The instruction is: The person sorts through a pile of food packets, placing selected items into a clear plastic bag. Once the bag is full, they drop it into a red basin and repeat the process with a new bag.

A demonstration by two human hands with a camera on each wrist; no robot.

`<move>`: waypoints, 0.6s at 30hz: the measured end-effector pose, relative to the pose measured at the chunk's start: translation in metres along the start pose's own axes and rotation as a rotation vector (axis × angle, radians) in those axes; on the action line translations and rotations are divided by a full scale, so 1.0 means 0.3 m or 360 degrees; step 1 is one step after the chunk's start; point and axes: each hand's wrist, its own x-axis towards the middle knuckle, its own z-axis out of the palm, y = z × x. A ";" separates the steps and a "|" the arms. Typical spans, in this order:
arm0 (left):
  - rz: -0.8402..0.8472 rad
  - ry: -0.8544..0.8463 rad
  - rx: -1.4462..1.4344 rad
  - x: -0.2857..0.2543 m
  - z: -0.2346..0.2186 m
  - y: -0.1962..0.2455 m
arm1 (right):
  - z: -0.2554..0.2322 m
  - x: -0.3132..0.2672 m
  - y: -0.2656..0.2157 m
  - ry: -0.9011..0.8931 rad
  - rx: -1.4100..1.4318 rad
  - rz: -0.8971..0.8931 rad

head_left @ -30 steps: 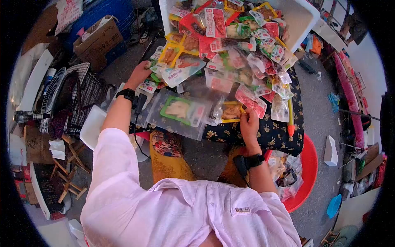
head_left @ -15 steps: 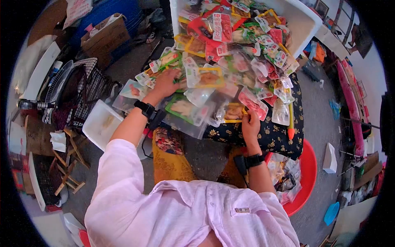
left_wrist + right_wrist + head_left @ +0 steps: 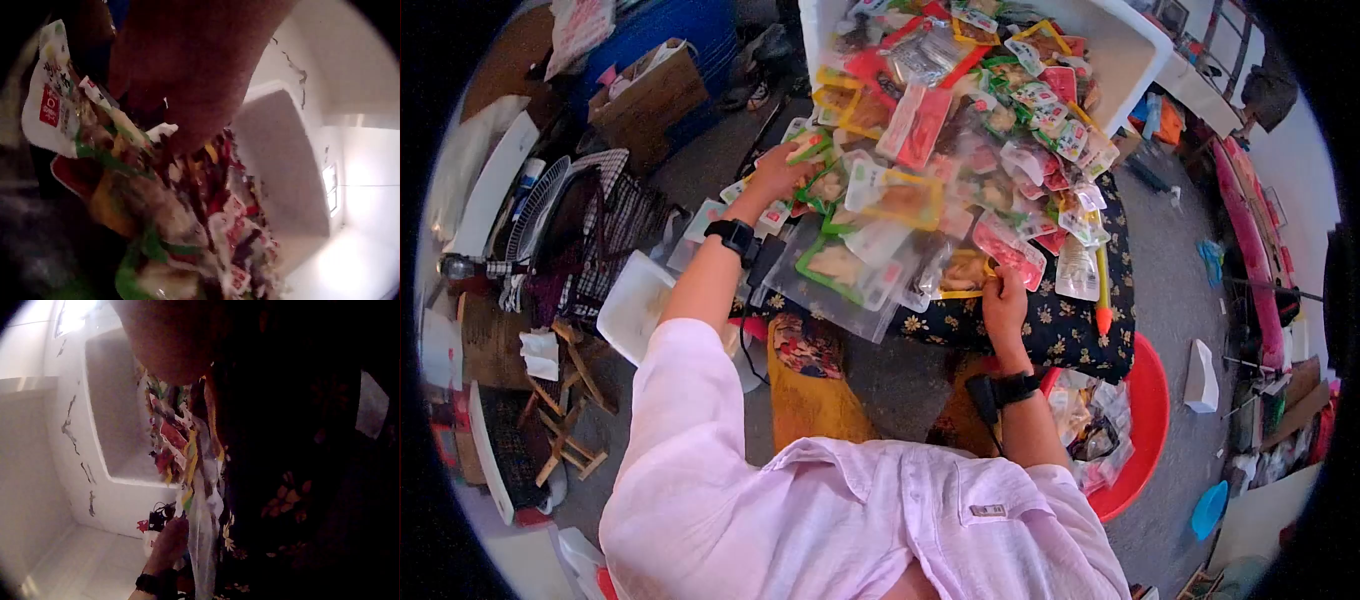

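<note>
A heap of sealed food packets [image 3: 1000, 120] spills from a white foam box [image 3: 1135, 50] onto a dark floral cloth [image 3: 1050, 330]. At the heap's left side my left hand [image 3: 780, 172] touches green-edged packets [image 3: 810, 145]; its fingertips are hidden among packets in the left wrist view. My right hand [image 3: 1005, 305] pinches the right end of a yellow-edged packet [image 3: 962, 272] by the near edge, beside a pink packet [image 3: 1012, 250]. Between the hands lie a clear plastic bag [image 3: 870, 320], a green-edged packet [image 3: 840, 265] and another yellow-edged packet [image 3: 905, 195].
A yellow stick with an orange tip [image 3: 1104, 300] lies at the cloth's right side. Below it stands a red basin [image 3: 1155, 440] holding plastic packets. A white container [image 3: 625, 310] is at the left, near a folding wooden stool [image 3: 570, 410].
My left hand moved right over the heap, then back left and away. A yellow-edged packet now lies mid-heap, and a red-and-white packet shows lower near the box. My right hand stayed put.
</note>
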 end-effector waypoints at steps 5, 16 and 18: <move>-0.0111 -0.0198 0.0678 0.163 0.046 -0.206 | 0.004 0.003 0.007 0.0013 0.0010 0.0040; 0.0218 0.0146 0.1412 0.037 -0.042 -0.077 | 0.002 0.000 0.002 0.0042 -0.0015 0.0038; 0.0254 0.0137 0.1375 0.004 -0.070 -0.045 | -0.001 0.003 -0.004 0.0035 -0.0014 0.0032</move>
